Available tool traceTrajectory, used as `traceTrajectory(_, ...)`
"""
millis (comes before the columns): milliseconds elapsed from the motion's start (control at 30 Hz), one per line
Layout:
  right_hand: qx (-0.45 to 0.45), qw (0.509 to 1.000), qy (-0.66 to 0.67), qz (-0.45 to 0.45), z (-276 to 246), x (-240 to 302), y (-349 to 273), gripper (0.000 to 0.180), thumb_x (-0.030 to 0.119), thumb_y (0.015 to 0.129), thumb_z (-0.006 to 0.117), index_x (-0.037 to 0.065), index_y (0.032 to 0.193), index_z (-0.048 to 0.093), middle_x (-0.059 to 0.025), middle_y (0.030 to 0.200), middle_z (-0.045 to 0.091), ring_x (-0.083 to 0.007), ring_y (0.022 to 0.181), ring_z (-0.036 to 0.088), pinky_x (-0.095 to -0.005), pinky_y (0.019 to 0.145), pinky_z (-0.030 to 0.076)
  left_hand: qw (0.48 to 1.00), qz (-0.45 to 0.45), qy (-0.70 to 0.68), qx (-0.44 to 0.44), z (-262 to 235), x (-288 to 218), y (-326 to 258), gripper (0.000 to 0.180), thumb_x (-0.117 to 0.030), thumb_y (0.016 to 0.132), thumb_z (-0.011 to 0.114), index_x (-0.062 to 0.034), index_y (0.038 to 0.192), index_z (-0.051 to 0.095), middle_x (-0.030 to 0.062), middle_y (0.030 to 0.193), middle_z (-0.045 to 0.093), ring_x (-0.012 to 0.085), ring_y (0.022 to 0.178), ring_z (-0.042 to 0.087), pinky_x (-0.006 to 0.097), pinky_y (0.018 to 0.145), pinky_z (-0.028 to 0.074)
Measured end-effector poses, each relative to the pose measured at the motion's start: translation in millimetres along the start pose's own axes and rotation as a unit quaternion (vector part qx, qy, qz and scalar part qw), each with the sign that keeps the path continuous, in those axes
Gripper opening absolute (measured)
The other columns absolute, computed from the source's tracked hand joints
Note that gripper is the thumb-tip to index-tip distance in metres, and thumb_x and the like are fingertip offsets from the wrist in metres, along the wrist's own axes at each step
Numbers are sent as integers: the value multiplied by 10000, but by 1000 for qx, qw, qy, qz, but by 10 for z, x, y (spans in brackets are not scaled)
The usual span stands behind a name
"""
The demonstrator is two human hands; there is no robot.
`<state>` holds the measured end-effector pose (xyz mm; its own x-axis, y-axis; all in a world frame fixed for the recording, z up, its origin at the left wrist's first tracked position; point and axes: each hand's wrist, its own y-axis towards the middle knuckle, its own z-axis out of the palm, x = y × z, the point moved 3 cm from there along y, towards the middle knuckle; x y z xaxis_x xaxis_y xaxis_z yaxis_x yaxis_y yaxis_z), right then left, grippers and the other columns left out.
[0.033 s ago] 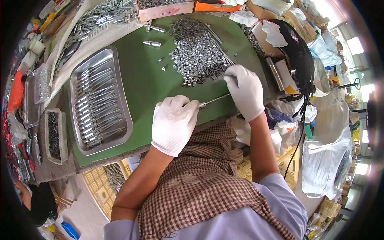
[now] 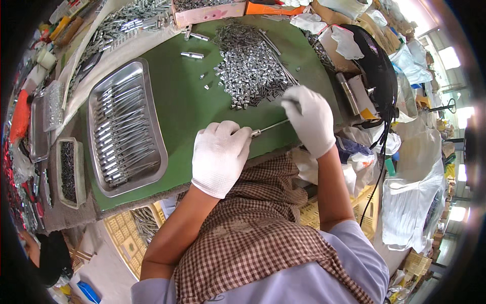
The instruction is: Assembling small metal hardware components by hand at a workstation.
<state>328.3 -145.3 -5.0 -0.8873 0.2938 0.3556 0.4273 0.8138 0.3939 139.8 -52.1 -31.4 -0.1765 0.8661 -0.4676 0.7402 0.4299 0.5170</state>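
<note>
Unmoved hands (image 2: 221, 154) over green table (image 2: 187, 101)

- My left hand (image 2: 218, 156) and right hand (image 2: 310, 119) wear white gloves.
- The thin rod (image 2: 271, 126) I hold is silver.
- The tabletop (image 2: 185, 101) is green.
- The tray (image 2: 96, 172) is shiny grey metal.
- The cloth (image 2: 253, 228) on my lap is brown-and-white checked.

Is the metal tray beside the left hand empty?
No, the metal tray holds rows of thin metal rods.

L hand (image 2: 220, 157) gloved, fingers curled; R hand (image 2: 310, 119) gloved, pinching.
</note>
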Motion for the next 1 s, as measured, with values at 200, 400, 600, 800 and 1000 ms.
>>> traceTrajectory(200,66,987,108,-99,-11,292,-233,130,49,802,700,103,919,688,-73,921,717,-298,898,676,-416,843,512,1000,-6,-7,3,10,-9,-1,151,-66,785,749,-105,930,736,47,844,618,287,762,605,424,692,462)
traceTrajectory(400,112,980,158,-49,111,327,-199,203,20,746,701,81,939,680,-65,922,715,-291,898,677,-388,871,508,1000,-8,-6,10,10,-2,-5,139,-77,789,741,-101,926,739,55,844,618,290,772,602,428,688,461)
traceTrajectory(600,102,975,20,-199,53,582,-107,151,79,771,652,103,905,587,-50,744,625,-280,767,635,-408,797,490,1000,-11,-8,1,13,-1,-18,139,-81,781,746,-97,918,734,56,852,617,294,782,603,436,690,461)
traceTrajectory(800,109,970,-29,-217,38,601,-146,186,104,746,655,99,904,557,-46,699,571,-278,744,610,-409,771,494,999,-15,19,30,28,-4,-17,152,-78,775,758,-103,923,734,54,863,616,293,789,602,434,705,465)
traceTrajectory(1000,-68,983,-168,-10,-479,-246,-129,383,134,808,722,76,1173,620,-150,972,678,-349,939,654,-469,825,514,1000,-12,13,-10,-3,-10,-34,150,-85,791,759,-120,936,743,35,859,613,275,789,606,418,707,471)
